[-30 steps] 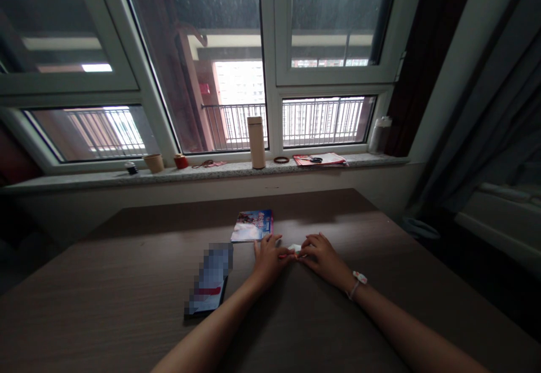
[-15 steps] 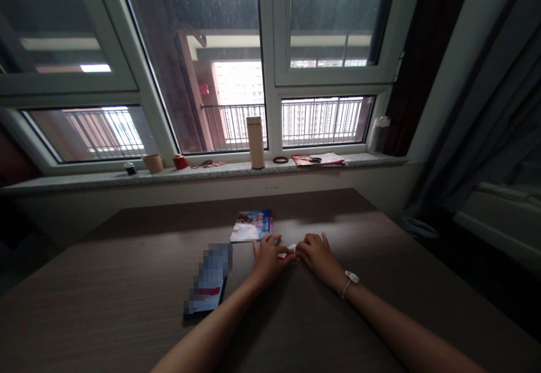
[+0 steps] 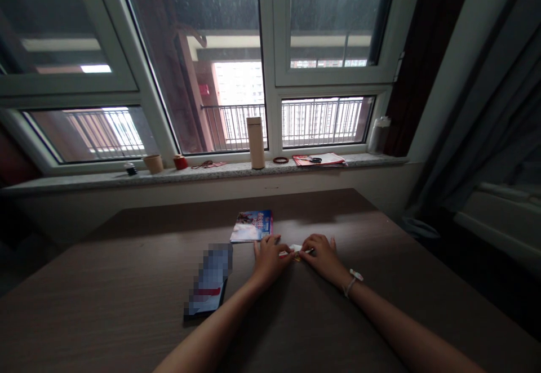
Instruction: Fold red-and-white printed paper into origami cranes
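Observation:
A small folded piece of paper point(image 3: 296, 248), white with red and yellow marks, lies low over the table between my two hands. The thumb and forefinger of my left hand point(image 3: 269, 259) pinch its left side, while the other fingers rest on the table. My right hand point(image 3: 323, 256), with a bracelet point(image 3: 354, 280) at the wrist, grips the right side between thumb and fingertips. Fingers hide much of the paper. Just beyond my left hand are some blue-and-pink printed sheets point(image 3: 252, 227). Left of that forearm lies a dark phone-like slab point(image 3: 209, 283), its face blurred out.
The brown table point(image 3: 127, 271) reaches to the wall under a window. Along the stone sill point(image 3: 232, 169) stand a tan bottle point(image 3: 256, 143), a paper cup point(image 3: 153, 163), a red spool point(image 3: 180, 161) and a clear bottle point(image 3: 379, 135). Scissors point(image 3: 313, 160) lie on red-and-white papers point(image 3: 333, 159) there.
My right hand has shifted slightly right, away from my left hand. More of the paper shows between the fingers. My left hand has hardly moved.

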`<state>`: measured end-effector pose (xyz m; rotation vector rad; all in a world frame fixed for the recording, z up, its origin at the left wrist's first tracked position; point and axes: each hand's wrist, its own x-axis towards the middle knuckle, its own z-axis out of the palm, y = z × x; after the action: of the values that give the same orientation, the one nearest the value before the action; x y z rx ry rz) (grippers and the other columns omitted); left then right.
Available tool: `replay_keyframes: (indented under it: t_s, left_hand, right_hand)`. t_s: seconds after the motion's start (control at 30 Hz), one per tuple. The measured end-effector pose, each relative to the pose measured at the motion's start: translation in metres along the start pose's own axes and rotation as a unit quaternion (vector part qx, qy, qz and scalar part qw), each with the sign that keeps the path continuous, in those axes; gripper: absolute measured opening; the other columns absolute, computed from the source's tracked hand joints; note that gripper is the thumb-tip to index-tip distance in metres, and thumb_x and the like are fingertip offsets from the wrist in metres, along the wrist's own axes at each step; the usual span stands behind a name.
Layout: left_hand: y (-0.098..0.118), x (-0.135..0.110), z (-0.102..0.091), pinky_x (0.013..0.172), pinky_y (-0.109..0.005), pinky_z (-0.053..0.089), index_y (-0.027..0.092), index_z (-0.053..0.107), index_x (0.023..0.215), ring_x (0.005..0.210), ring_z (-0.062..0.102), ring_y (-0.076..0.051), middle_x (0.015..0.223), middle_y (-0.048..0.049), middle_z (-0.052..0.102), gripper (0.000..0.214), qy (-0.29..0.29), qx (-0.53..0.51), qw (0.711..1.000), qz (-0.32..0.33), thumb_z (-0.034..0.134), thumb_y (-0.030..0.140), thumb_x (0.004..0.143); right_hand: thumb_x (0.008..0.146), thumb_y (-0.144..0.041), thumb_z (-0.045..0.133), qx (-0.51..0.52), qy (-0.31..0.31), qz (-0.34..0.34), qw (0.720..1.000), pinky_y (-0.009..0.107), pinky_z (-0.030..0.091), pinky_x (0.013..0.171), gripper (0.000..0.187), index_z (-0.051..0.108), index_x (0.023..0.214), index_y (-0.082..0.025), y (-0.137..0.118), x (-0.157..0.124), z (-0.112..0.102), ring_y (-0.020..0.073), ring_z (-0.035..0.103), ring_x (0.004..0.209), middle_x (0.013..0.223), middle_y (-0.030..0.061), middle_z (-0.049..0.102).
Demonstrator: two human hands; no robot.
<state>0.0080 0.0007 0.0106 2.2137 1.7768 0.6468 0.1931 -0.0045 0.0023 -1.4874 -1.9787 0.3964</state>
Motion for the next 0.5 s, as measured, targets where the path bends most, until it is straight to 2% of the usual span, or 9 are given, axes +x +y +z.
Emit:
replay_keyframes:
  t_s: [0.17,0.5]
  left_hand:
    - [0.0042,-0.0006,-0.0005,0.11,-0.059,0.014,0.033,0.074,0.089,0.13,0.035,-0.03,0.135,-0.0032,0.053,0.021,0.001,0.007,1.0,0.002,0.063,0.048,0.081]
    - [0.0067,-0.0017,0.0025,0.106,-0.066,0.014,0.032,0.071,0.089,0.13,0.034,-0.032,0.135,-0.003,0.053,0.017,0.012,0.025,1.0,0.004,0.061,0.044,0.083]
  right_hand:
    - [0.082,-0.041,0.061,-0.016,0.011,0.03,0.999,0.063,0.012,0.107,0.018,0.068,0.079,-0.025,0.0011,0.0021,0.0052,0.0276,0.044,0.113,0.107,0.0052,0.058]
    - [0.079,-0.039,0.062,-0.045,0.007,0.071,0.996,0.061,0.012,0.108,0.015,0.067,0.079,-0.024,-0.002,0.0061,0.0092,0.0296,0.042,0.118,0.113,0.0065,0.055]
